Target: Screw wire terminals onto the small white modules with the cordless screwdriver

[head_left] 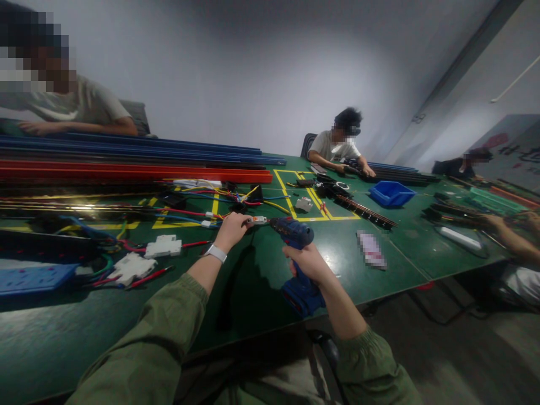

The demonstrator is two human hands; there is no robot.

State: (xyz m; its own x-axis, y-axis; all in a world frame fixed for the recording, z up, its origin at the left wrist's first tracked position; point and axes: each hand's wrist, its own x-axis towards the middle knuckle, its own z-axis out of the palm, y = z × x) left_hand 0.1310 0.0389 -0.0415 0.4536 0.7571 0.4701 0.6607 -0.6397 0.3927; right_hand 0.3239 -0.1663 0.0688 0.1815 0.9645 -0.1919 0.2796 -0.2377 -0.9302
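My right hand is wrapped round the grip of a blue cordless drill, whose nose points left. Its tip meets, or nearly meets, a small white connector with an orange part. My left hand pinches the connector's left end, fingers closed, just above the green table. Left of that hand lie two white plastic housings with red wires. Behind it, coloured wires spread over the table, and another white piece sits within yellow tape lines.
Red rails and blue rails line the back left. A blue power strip lies at the near left. At the right are a blue bin and a blurred phone-like item. Several people sit around the table.
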